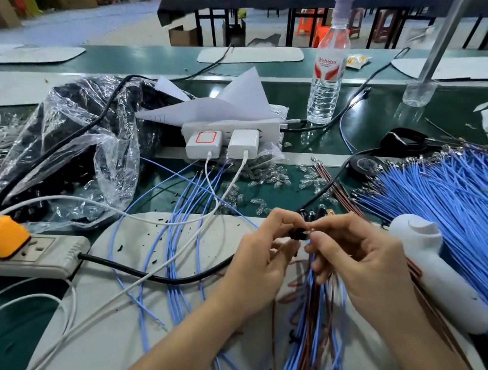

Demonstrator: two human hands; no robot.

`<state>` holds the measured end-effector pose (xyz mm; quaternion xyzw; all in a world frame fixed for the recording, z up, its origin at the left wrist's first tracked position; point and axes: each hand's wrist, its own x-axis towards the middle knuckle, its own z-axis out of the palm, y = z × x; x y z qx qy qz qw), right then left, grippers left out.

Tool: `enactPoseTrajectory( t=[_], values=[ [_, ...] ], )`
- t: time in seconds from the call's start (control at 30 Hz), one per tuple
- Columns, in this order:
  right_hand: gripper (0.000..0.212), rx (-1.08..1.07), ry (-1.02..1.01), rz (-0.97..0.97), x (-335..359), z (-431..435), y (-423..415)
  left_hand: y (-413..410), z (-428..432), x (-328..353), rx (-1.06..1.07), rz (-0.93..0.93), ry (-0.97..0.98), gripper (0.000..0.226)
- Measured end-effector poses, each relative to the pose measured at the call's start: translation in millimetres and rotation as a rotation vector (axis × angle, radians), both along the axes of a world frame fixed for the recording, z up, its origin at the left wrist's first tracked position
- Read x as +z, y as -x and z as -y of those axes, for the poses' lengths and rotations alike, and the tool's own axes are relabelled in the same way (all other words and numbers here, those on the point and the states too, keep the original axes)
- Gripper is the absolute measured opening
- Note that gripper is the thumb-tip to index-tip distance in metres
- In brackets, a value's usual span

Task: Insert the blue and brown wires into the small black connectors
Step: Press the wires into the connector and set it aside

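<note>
Closest in, the left hand (262, 249) pinches a small black connector (298, 234) above the grey mat (122, 349). The right hand (356, 261) meets it there, its curled fingers gripping blue and brown wires (310, 333) that hang below. Farther right lies a blue wire pile (467, 198).

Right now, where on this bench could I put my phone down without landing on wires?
The far green belt between the left pale board and the middle pale board is bare, and both boards are mostly clear. Nearer it is crowded: blue wires heaped right, plastic bag left, cables and loose wires across the mat.
</note>
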<state>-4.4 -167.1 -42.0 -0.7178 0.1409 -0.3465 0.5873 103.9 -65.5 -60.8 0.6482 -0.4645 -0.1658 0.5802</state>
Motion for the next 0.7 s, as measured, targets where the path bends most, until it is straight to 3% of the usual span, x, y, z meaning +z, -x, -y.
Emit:
enactPoseTrajectory(
  t=[0.23,0.37,0.47,0.7],
  values=[
    [0.017,-0.099,0.213,-0.161,-3.4,10.1,3.8,-0.2,-0.3,0.5,0.075,0.104,-0.029,0.026],
    [0.018,-0.027,0.122,-0.199,-1.8,16.3,4.3,-0.5,-1.7,0.2,0.035,0.031,-0.037,0.024],
    [0.007,0.078,-0.116,-0.136,3.3,18.5,5.0,-0.5,-2.9,0.7,-0.023,-0.069,-0.019,0.021],
    [0.021,0.192,-0.33,-0.234,3.1,28.9,7.7,-0.2,-3.1,-2.2,-0.099,-0.21,-0.042,0.024]
  ],
)
